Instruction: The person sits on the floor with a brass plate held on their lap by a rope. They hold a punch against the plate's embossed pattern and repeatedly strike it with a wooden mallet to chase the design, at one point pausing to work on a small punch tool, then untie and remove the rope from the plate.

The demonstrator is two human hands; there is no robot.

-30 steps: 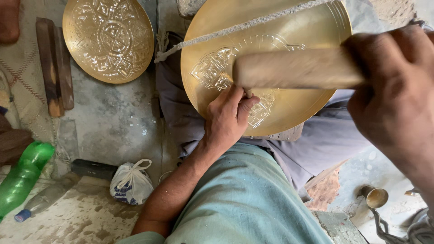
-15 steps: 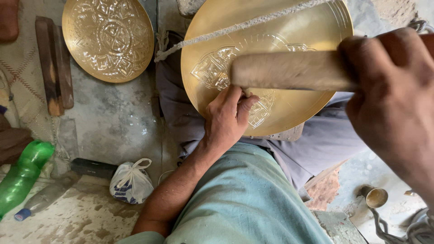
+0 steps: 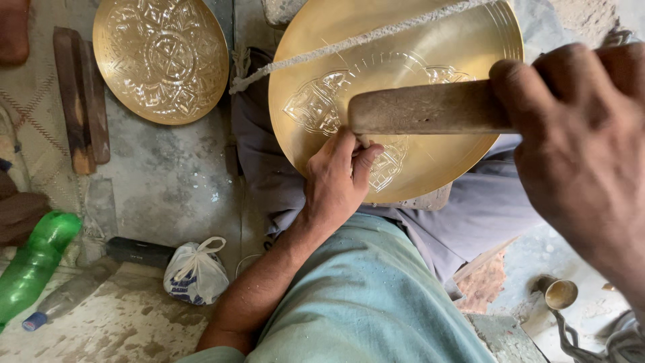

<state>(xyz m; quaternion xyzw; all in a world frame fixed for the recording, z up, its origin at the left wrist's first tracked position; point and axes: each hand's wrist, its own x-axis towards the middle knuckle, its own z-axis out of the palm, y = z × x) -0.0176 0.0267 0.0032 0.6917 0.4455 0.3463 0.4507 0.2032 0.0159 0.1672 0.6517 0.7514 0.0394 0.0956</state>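
Note:
A large brass plate (image 3: 437, 47) with a partly engraved pattern rests on my lap, and a pale cord (image 3: 336, 47) crosses its top. My left hand (image 3: 339, 178) presses on the plate's lower middle, fingers pinched around a small tool that I can barely see. My right hand (image 3: 578, 148) is raised close to the camera, gripping a worn wooden mallet (image 3: 430, 107) that lies across the view above the left hand's fingers.
A finished engraved brass plate (image 3: 161, 60) lies on the concrete floor at upper left, beside wooden blocks (image 3: 80, 101). A green plastic bottle (image 3: 33, 262), a tied white bag (image 3: 195, 272) and a dark block (image 3: 138, 252) sit at lower left. A small metal cup (image 3: 557, 292) stands at lower right.
My right hand with the mallet has shifted slightly left and nearer the camera. The left hand and the plate stay put.

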